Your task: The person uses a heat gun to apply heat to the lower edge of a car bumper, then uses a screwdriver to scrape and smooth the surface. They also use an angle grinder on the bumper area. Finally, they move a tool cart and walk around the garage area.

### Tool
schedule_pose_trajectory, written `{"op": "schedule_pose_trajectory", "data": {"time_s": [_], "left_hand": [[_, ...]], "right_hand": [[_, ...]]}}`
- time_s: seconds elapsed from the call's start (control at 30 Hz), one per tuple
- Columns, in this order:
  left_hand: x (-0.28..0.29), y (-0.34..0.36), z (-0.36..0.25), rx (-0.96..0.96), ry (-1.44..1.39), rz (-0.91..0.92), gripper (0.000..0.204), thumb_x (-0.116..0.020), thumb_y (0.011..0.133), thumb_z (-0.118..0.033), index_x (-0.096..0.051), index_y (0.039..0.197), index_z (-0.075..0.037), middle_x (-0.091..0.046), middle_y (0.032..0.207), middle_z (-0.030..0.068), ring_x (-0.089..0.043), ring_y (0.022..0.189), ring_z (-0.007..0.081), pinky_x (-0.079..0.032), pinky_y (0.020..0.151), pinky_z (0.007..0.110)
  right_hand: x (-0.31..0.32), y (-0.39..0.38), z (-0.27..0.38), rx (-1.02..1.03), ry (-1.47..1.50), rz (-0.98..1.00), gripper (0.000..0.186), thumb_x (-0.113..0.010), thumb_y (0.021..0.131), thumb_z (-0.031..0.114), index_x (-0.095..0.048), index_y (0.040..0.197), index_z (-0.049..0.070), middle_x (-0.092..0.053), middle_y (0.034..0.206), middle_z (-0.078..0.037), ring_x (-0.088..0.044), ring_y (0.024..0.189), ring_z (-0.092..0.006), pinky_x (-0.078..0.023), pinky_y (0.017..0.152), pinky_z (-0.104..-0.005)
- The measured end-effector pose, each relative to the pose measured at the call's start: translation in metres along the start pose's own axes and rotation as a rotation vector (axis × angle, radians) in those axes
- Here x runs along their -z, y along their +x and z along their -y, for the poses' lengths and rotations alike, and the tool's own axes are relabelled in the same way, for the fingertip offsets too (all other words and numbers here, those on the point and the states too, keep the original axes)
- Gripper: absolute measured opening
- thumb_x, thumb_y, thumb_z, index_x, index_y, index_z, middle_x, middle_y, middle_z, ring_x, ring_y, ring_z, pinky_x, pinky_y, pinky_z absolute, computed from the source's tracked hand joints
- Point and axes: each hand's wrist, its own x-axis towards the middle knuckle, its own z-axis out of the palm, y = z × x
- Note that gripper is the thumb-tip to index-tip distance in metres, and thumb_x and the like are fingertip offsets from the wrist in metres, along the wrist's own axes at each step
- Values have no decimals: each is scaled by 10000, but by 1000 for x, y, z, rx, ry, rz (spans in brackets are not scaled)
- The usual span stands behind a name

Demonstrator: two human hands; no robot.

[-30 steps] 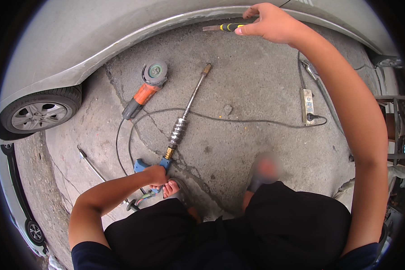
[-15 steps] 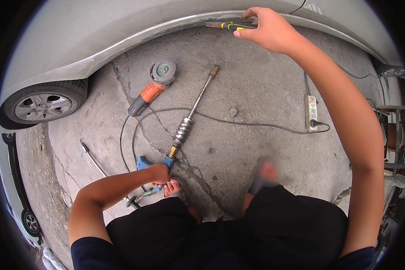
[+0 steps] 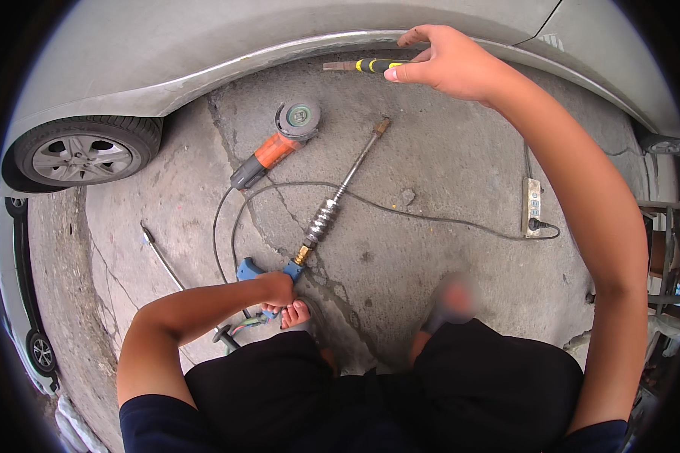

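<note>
Right hand clamped on the black-and-yellow handles of the pliers, thumb on the near side; how far apart the pliers' jaws stand, we can't tell. Left hand is wrapped round the blue rear end of the slide hammer; its fingertips are mostly hidden from us. Pliers sit out at arm's reach, near the lower edge of the car; we see no clear contact. Slide hammer points up and to the right from the left hand, its tip near mid-floor, and we can't tell if that tip rests on the floor.

Done well, we'd say: hold the pliers well back on the handles, wrist loose, fingers clear of the car's edge. Keep the left hand behind the ribbed weight so nothing pinches, and steady the rear end, since the foot is just beside it. Mind the cord where it crosses the hammer's shaft; a snag there could drag the grinder or tug at the power strip. Metal rod lies off to the left, out of the way.
</note>
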Motion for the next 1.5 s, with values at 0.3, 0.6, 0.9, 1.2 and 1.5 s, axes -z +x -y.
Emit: {"op": "schedule_pose_trajectory", "data": {"time_s": [0.3,0.6,0.9,1.2,1.5], "left_hand": [[1,1,0,-21,-27,0,458,-467,918,-295,-686,641,-4,-682,626,88,-667,523,211,-570,543,314],[2,2,2,-46,-46,11,481,-454,923,-311,-666,617,-6,-671,617,93,-675,536,217,-575,534,317],[5,2,5,-26,-39,-4,534,-465,950,-352,-648,595,2,-669,606,90,-664,517,210,-579,543,317],[3,5,4,-17,-16,17,548,-454,953,-372,-655,593,-11,-673,608,86,-666,517,210,-577,554,313],[4,4,7,-53,-4,8,564,-442,971,-373,-647,587,-14,-672,610,74,-666,523,193,-576,552,310]], "right_hand": [[15,-6,-36,-4,-269,-287,691,-772,796,381,-524,1287,-38,-679,1042,-178,-634,914,-219,-489,792,-357],[15,-10,-36,58,-270,-165,614,-761,802,374,-551,1269,36,-668,1089,-169,-650,966,-263,-500,802,-376],[-2,3,9,117,-656,-138,504,-739,802,339,-571,1227,126,-697,1027,-104,-659,970,-299,-524,802,-428],[-13,18,11,288,-763,-199,532,-743,800,331,-544,1244,115,-693,989,-111,-661,950,-308,-523,783,-430],[-26,19,18,539,-896,-276,416,-751,792,285,-507,1058,78,-655,885,-97,-658,872,-300,-532,705,-436]]}}
